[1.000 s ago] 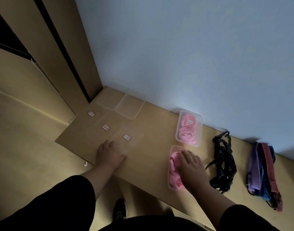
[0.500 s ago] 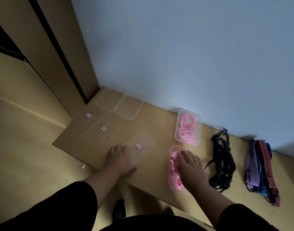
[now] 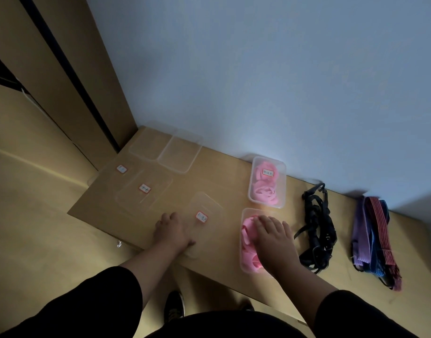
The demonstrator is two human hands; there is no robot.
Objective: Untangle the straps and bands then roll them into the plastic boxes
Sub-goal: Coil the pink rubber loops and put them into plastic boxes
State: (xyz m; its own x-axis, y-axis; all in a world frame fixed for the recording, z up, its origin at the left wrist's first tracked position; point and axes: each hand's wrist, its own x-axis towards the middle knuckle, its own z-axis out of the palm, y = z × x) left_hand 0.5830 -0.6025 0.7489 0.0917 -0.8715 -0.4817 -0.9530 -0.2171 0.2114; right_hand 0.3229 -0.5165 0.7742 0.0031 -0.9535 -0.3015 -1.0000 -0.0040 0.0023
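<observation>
From the head camera I see both forearms reaching out over the table [image 3: 224, 181], black sleeves pushed up to the elbows.

My left hand [image 3: 171, 231] lies palm down on the near end of a clear lid [image 3: 204, 215], fingers close together and slightly bent, pressing on it; I cannot tell whether the thumb hooks the lid's edge. The lid's red-edged label [image 3: 201, 216] sits just beyond and right of the fingertips. Two more labelled lids [image 3: 144, 188] lie farther out past those fingers, and two empty boxes [image 3: 179, 152] stand beyond them against the wall.

My right hand [image 3: 274, 236] rests flat on the pink bands [image 3: 247, 242] inside the near box [image 3: 245, 212], fingers straight and a little spread, pressing the bands down. The fingertips point at the far rim. Straight ahead of them stands a second box [image 3: 281, 167] of rolled pink bands, with a label on top. To the right of the hand lies a tangle of black straps [image 3: 317, 228], near but apart from it, and farther right a heap of purple, blue and red striped bands [image 3: 373, 237].
</observation>
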